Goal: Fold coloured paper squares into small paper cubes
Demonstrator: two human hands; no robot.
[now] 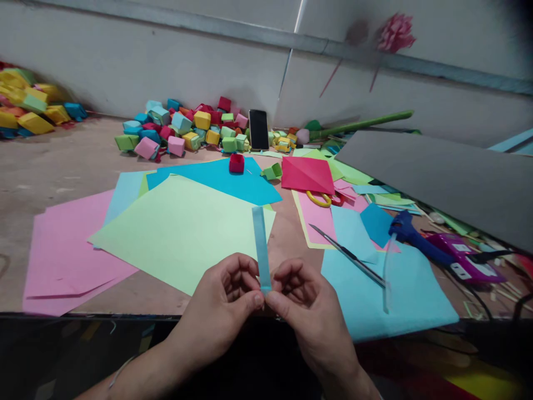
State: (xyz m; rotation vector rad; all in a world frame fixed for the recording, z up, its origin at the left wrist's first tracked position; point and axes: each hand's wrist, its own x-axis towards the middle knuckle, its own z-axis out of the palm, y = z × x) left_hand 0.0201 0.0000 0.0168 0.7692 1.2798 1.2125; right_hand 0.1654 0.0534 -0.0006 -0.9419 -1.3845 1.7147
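Note:
A narrow light blue paper strip (261, 244) stands nearly upright between my two hands at the table's front edge. My left hand (227, 303) is closed, its thumb and fingers pinching the strip's lower end from the left. From the right, my right hand (306, 308) pinches the same end, and the two thumbs almost touch. The lower end looks folded, but the fingertips partly cover it. Behind the strip lies a large pale green sheet (183, 228), with pink sheets (70, 250) to its left.
Small folded paper boxes (181, 122) are heaped at the back beside a phone (259, 129). On the right are a cutter knife (350, 255) on light blue paper (412, 300), a blue glue gun (420, 241), yellow-handled scissors (318, 199) and a grey board (441, 183).

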